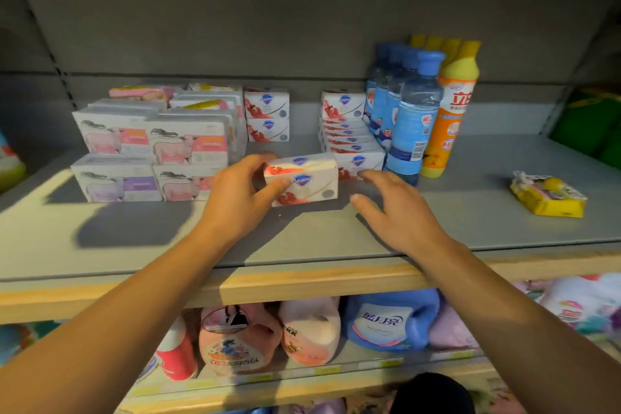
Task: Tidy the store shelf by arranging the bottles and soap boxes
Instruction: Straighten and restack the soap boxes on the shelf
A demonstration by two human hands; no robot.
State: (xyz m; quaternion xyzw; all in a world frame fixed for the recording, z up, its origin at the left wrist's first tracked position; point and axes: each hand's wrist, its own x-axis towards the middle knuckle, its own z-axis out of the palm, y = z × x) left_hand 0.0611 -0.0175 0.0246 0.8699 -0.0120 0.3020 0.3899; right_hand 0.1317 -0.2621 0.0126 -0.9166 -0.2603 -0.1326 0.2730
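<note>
The left hand (pixel 240 193) grips a white-and-red cardboard soap box (pixel 302 180); just right of it, the right hand (pixel 391 208) hovers with fingers spread, holding nothing.

Both bare forearms reach forward and upward from the bottom corners of the view, converging toward the middle. The left hand (pixel 240 193) is turned palm right, its thumb stretched across the front of a soap box (pixel 304 178) and its fingers curled over the top and far side, gripping it. The right hand (pixel 395 208) hovers just beside that box, palm down, fingers straight and slightly spread, thumb pointing left, holding nothing.
</note>
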